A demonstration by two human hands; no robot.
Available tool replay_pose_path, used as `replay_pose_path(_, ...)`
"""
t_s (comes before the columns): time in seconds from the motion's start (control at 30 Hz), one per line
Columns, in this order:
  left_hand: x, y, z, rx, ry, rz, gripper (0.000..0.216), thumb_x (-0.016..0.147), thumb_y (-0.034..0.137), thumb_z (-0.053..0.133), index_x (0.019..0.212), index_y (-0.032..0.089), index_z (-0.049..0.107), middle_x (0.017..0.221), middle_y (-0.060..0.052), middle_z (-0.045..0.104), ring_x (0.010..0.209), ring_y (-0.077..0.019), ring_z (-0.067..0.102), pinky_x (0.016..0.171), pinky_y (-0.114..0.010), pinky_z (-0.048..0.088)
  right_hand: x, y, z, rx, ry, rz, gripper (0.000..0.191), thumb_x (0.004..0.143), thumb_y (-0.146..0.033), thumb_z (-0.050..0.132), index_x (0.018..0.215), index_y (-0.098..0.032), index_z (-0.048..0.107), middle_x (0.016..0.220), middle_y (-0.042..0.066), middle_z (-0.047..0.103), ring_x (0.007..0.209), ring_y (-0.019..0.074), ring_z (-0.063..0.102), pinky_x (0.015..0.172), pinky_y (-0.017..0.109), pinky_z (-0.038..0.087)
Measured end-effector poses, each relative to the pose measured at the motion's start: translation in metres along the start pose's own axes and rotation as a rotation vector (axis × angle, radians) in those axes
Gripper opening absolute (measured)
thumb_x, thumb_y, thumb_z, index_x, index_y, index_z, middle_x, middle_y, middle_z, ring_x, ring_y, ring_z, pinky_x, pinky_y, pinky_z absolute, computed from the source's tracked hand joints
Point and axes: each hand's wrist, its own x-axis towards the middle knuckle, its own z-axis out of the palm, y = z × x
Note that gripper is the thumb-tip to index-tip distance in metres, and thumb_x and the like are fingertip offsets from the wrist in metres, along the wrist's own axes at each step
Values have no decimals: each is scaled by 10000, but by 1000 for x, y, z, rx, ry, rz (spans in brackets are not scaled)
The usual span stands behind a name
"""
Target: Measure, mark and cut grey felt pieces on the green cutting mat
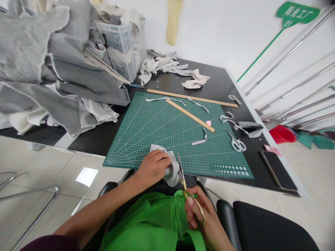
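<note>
My left hand [154, 166] grips a small piece of grey fabric [170, 170] at the near edge of the green cutting mat [162, 132]. My right hand [202, 218] holds gold-handled scissors [187, 190], fingers through the loops, blades pointing up and cutting into the fabric's right side. Both hands are just above my lap, over a green mesh garment [154, 223].
Two wooden rulers [190, 115] and fabric strips lie on the mat. White-handled scissors [237, 143] and a phone [277, 169] rest on the right of the black table. A heap of grey cloth [52, 66] and a plastic bin [123, 45] fill the back left.
</note>
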Motion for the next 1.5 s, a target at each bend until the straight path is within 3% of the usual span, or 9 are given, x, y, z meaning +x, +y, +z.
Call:
replay_pose_path(0.17, -1, 0, 0, -5, -18, -3, 178, 920, 156, 582, 1014, 191, 730, 1002, -65, 706, 949, -203, 621, 865, -379, 545, 15, -4, 5, -26, -7, -9, 315, 921, -503, 653, 1013, -227, 531, 594, -88, 467, 425, 72, 365, 423, 203, 351)
replay_pose_path(0.5, -2, -3, -2, -33, -28, 41, 239, 915, 73, 532, 1053, 164, 704, 1041, -66, 678, 984, -193, 589, 897, -351, 538, 19, -7, -1, -147, -14, -1, 311, 925, -502, 647, 1038, -231, 543, 551, -107, 413, 421, 70, 348, 406, 191, 384)
replay_pose_path(0.9, -1, -1, -5, -43, -91, 61, 223, 922, 63, 507, 1001, 158, 692, 1012, -63, 665, 983, -195, 574, 899, -346, 530, 16, -14, -8, -172, -28, 22, 304, 944, -490, 622, 1061, -230, 518, 543, -104, 416, 426, 76, 331, 399, 191, 373)
replay_pose_path(1.5, -3, -4, -2, -61, -67, 82, 254, 897, 33, 500, 1009, 162, 687, 1002, -62, 661, 969, -189, 583, 869, -339, 531, 24, -14, -4, -106, -13, 24, 293, 927, -480, 651, 1036, -240, 523, 600, -102, 411, 427, 52, 319, 369, 157, 349)
